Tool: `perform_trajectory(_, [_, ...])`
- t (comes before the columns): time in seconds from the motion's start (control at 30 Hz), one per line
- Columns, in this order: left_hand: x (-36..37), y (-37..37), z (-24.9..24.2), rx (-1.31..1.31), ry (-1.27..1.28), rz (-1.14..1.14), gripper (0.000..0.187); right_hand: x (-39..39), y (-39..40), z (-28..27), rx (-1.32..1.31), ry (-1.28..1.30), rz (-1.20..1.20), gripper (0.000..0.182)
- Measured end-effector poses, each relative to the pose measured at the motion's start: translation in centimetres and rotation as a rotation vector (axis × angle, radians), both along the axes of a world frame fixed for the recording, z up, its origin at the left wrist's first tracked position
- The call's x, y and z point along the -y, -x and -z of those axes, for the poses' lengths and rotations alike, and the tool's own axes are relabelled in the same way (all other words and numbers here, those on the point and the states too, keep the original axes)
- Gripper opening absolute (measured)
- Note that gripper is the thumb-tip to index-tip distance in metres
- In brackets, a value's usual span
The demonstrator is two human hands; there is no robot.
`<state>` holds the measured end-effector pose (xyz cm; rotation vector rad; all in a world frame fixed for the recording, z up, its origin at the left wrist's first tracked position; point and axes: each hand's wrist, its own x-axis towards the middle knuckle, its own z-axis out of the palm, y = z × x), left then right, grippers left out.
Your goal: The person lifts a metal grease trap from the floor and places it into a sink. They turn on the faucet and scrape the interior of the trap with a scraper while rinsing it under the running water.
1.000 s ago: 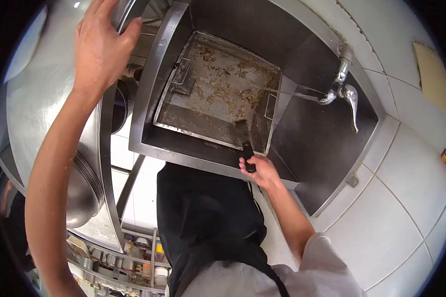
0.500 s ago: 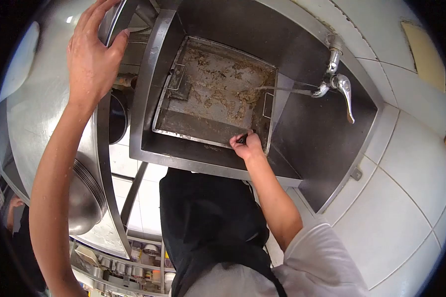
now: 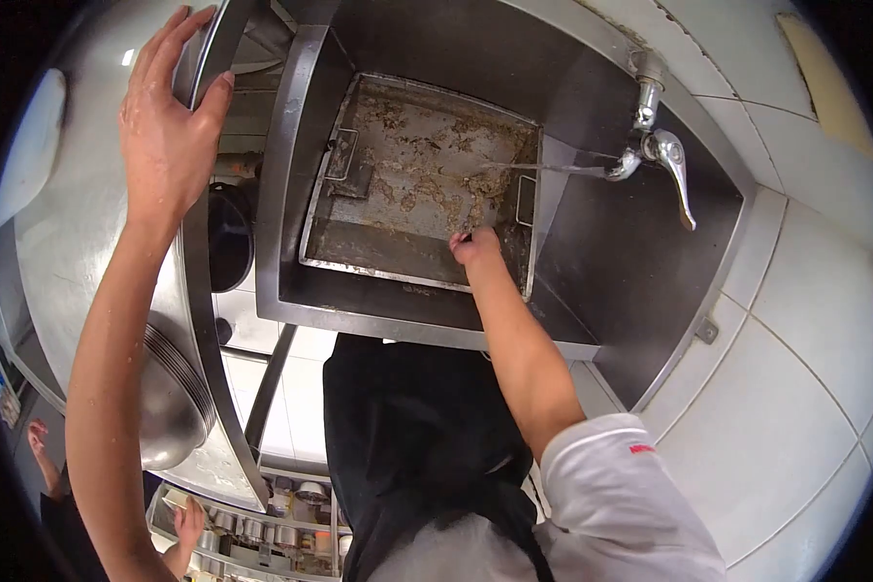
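commercial kitchen, dishwash area. deep stainless steel sink (image 3: 592, 252) with a lever tap (image 3: 650, 145) running a thin stream of water, and a large greasy baking tray (image 3: 407, 175) crusted with food residue standing in it. white tiled wall (image 3: 795, 388) on the right. stainless steel bench (image 3: 78, 213) on the left, a stack of metal bowls (image 3: 170, 398) by it. lower shelf (image 3: 262, 529) crowded with jars and containers. the person wears a black apron (image 3: 417, 436) over a white sleeve

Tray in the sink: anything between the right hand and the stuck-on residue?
Nothing visible. The right hand is already inside the tray, low over its dirty floor, residue just beyond it. The tap stream lands off to the side. The left hand rests on the counter edge.
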<state>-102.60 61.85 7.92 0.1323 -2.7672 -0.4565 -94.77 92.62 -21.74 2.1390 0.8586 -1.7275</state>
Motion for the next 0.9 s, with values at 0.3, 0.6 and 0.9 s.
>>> perform_trajectory(0.3, [0.7, -0.1, 0.3, 0.016, 0.025, -0.016, 0.042, 0.0, -0.1, -4.4, -0.151, 0.096, 0.227, 0.01])
perform_trajectory(0.6, [0.4, -0.1, 0.3, 0.042, 0.026, -0.042, 0.042, -1.5, 1.9, -2.0, -0.294, 0.151, 0.232, 0.022])
perform_trajectory(0.9, [-0.3, 0.2, -0.4, 0.054, 0.0, -0.039, 0.042, -1.4, 3.6, 4.0, -0.314, 0.291, 0.25, 0.029])
